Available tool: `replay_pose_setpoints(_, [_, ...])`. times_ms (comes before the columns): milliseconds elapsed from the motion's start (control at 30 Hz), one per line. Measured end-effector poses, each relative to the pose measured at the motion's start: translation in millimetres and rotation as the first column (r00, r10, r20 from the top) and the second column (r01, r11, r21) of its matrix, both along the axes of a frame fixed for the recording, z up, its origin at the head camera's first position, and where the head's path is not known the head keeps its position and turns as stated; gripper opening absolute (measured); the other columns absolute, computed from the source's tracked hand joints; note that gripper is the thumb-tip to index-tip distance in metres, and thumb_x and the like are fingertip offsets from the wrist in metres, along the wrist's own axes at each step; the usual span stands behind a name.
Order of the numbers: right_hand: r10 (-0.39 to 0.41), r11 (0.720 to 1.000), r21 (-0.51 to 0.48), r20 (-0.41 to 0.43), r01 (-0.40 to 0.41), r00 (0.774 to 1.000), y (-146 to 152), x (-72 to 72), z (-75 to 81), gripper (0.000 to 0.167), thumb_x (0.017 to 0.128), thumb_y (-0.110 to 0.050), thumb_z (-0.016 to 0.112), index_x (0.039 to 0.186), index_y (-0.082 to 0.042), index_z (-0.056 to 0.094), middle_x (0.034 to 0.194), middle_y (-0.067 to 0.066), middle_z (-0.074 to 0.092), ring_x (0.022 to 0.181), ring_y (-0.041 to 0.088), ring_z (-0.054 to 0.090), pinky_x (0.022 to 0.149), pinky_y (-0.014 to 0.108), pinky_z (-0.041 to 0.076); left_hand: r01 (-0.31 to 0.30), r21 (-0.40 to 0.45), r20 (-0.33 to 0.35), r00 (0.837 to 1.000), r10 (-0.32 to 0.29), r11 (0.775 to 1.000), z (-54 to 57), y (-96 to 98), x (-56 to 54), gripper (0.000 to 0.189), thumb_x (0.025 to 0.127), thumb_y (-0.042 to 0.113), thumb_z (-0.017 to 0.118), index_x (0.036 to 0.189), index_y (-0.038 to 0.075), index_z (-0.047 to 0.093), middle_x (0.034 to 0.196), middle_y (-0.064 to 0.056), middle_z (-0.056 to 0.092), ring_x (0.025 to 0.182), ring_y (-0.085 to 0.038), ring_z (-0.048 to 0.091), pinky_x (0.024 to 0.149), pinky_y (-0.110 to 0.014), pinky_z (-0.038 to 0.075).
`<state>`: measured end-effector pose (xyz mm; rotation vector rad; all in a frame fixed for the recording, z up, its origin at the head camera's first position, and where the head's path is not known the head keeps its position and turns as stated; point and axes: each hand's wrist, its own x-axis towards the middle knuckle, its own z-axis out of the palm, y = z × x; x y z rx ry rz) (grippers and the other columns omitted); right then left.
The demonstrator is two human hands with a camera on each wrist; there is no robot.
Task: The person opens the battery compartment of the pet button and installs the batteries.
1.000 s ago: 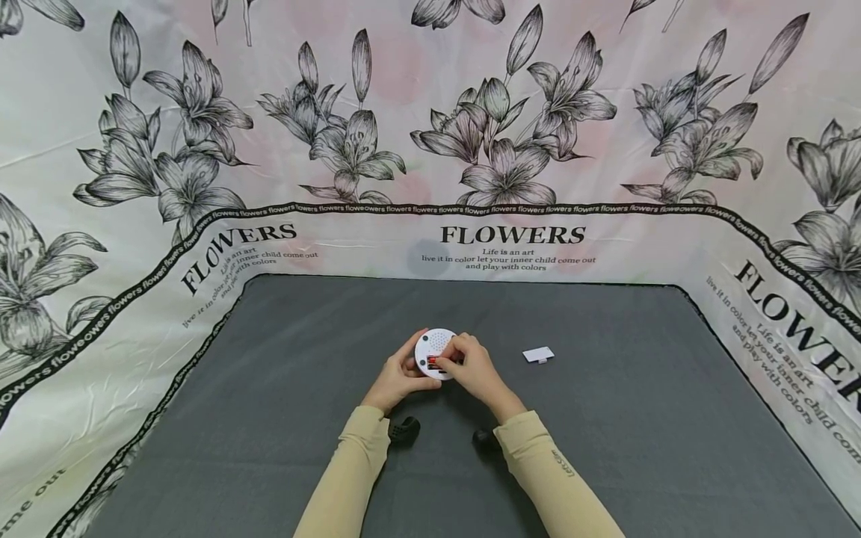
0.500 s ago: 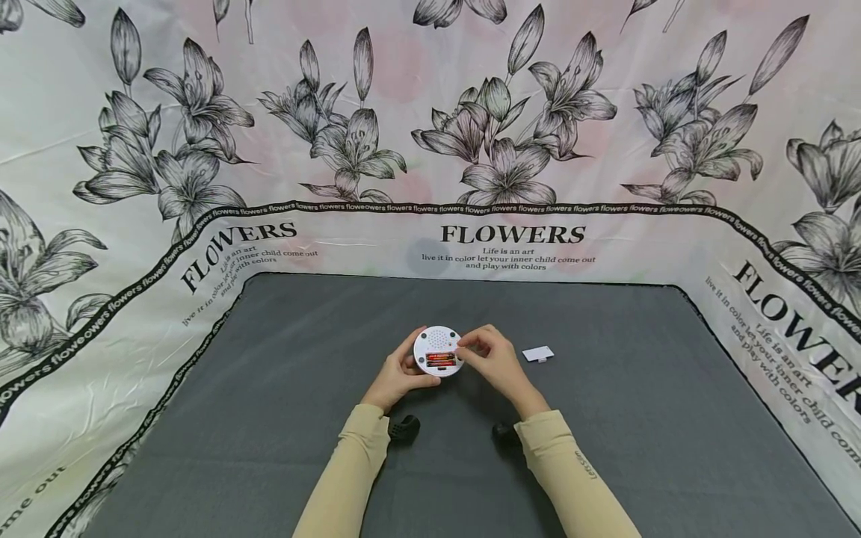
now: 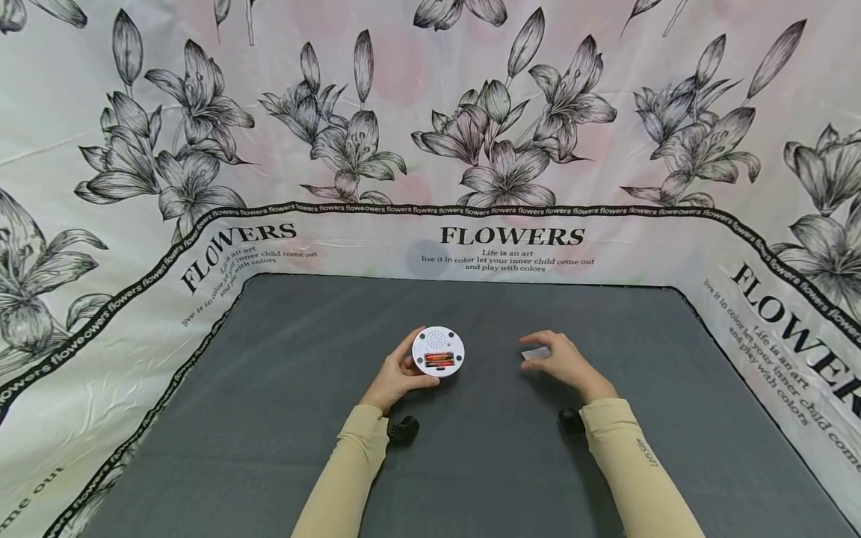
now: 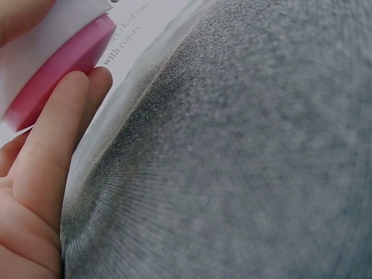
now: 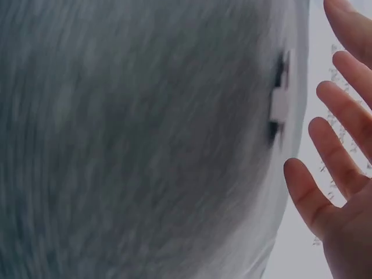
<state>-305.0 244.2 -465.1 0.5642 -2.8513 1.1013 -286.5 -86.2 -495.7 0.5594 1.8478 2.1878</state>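
My left hand [image 3: 394,381] grips a round white device [image 3: 439,339] by its edge, its perforated back turned up. Two red batteries [image 3: 440,360] lie side by side in the uncovered battery compartment. The left wrist view shows the device's pink lower side [image 4: 65,68] between thumb and fingers. Over to the right, my right hand [image 3: 570,368] reaches over a small white battery cover [image 3: 535,354] with thumb and fingers spread apart. Part of the cover is hidden behind that hand. In the right wrist view the cover [image 5: 280,104] lies on the cloth, apart from the fingers.
A dark grey cloth [image 3: 323,321] covers the table. Behind it and along both sides hangs a white flower-printed sheet [image 3: 377,246]. Black wrist cameras [image 3: 403,430] sit under the sleeves.
My right hand has let go of the battery area and moved right to the cover, its fingers spreading. The batteries have come into full view. My left hand and the device have hardly moved.
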Motion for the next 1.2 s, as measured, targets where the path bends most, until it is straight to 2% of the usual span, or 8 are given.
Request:
replay_pose_setpoints(200, [-0.050,0.997,-0.050,0.080,0.054,0.996,14.1,-4.5,-8.2,0.050,0.074,-0.019,0.079,0.117,0.001,0.062,0.121,0.023,0.053,0.111,0.039,0.048,0.088,0.052,0.039,-0.007,-0.006,0.016,1.000,0.007,1.000,1.6,0.1,0.6,0.096,0.071,-0.014,0.073,0.147,0.023,0.027,0.112,-0.019,0.060,0.091,-0.025,0.064,0.079,-0.035,0.051])
replay_pose_setpoints(300, [-0.060,0.996,-0.064,0.066,0.064,0.996,19.4,-7.1,-12.9,0.053,0.072,-0.019,0.081,0.116,0.003,0.061,0.120,0.024,0.053,0.108,0.038,0.049,0.087,0.051,0.039,-0.003,-0.001,0.021,1.000,0.003,1.000,0.7,0.5,0.9,0.096,0.071,-0.014,0.073,0.147,0.023,0.027,0.111,-0.019,0.060,0.091,-0.026,0.064,0.079,-0.035,0.051])
replay_pose_setpoints(400, [-0.059,0.998,-0.036,0.039,0.060,0.998,23.6,-8.8,-14.7,0.054,0.071,-0.016,0.082,0.115,0.006,0.060,0.118,0.026,0.054,0.109,0.040,0.047,0.089,0.052,0.037,-0.004,0.005,0.020,1.000,0.003,1.000,0.6,0.6,0.9,0.096,0.071,-0.014,0.073,0.147,0.023,0.027,0.111,-0.019,0.060,0.091,-0.026,0.064,0.079,-0.035,0.051])
replay_pose_setpoints(600, [-0.057,0.998,0.033,0.057,0.056,0.997,27.2,-9.2,-14.9,0.051,0.072,-0.012,0.080,0.114,0.008,0.061,0.119,0.028,0.051,0.113,0.045,0.037,0.093,0.056,0.030,-0.007,0.006,0.021,1.000,0.006,1.000,1.1,1.1,0.7,0.096,0.070,-0.014,0.073,0.146,0.024,0.028,0.109,-0.019,0.061,0.090,-0.025,0.064,0.078,-0.034,0.051])
replay_pose_setpoints(867, [-0.057,0.998,0.018,0.044,0.056,0.997,25.8,-8.7,-13.0,0.036,0.071,-0.007,0.080,0.101,0.008,0.066,0.104,0.023,0.056,0.098,0.038,0.050,0.084,0.049,0.040,-0.008,0.010,0.018,1.000,0.008,1.000,0.2,1.1,0.6,0.096,0.070,-0.014,0.073,0.146,0.024,0.029,0.107,-0.019,0.062,0.089,-0.026,0.064,0.078,-0.035,0.051])
replay_pose_setpoints(1033, [-0.078,0.996,0.037,0.087,0.076,0.993,24.4,-9.0,-12.8,0.032,0.070,-0.008,0.081,0.095,0.006,0.067,0.093,0.015,0.056,0.087,0.029,0.050,0.073,0.039,0.041,-0.013,0.007,0.021,1.000,0.013,1.000,-0.8,1.1,0.1,0.096,0.070,-0.013,0.074,0.146,0.026,0.029,0.108,-0.019,0.061,0.090,-0.026,0.064,0.078,-0.034,0.051])
replay_pose_setpoints(1200, [-0.097,0.994,0.052,0.083,0.093,0.992,22.5,-9.1,-12.1,0.030,0.069,-0.009,0.081,0.092,0.005,0.067,0.086,0.011,0.057,0.083,0.026,0.049,0.071,0.037,0.039,-0.013,0.004,0.013,1.000,0.013,1.000,-0.9,0.9,0.0,0.096,0.070,-0.013,0.074,0.147,0.024,0.028,0.110,-0.019,0.061,0.090,-0.026,0.064,0.078,-0.035,0.051])
